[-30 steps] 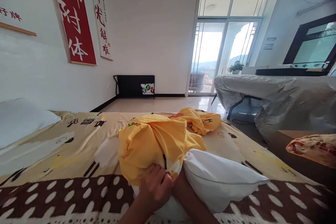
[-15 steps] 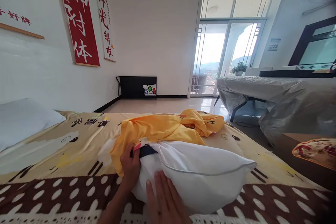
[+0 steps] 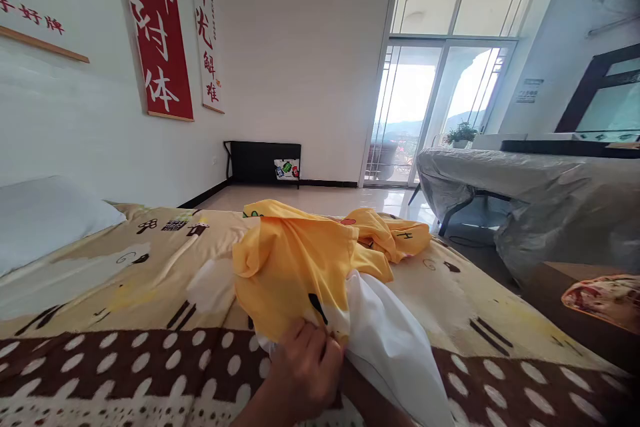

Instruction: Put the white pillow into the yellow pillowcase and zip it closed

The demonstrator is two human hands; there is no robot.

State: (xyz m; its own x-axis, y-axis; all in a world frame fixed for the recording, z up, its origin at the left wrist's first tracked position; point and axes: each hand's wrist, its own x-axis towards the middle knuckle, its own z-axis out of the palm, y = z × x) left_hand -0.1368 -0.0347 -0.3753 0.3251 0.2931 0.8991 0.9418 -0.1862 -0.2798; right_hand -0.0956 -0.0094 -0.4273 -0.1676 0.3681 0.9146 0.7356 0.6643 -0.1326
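A yellow pillowcase with printed figures lies bunched over the left end of a white pillow on the bed. My left hand is closed on the pillowcase's near edge, knuckles up. Of my right arm only the forearm shows, reaching in from the lower right across the pillow. My right hand is hidden behind my left hand and the cloth, so its fingers cannot be seen. The far part of the yellow cloth trails crumpled to the right.
Beneath is a beige patterned bedspread with a brown dotted band. Another white pillow lies at the far left. A brown box stands beyond the bed's right side. Farther back are a plastic-covered table and a black folded panel.
The yellow pillowcase has been drawn toward me over the pillow's left end. My left hand has moved right and nearer. My right hand, flat on the pillow before, has gone out of sight.
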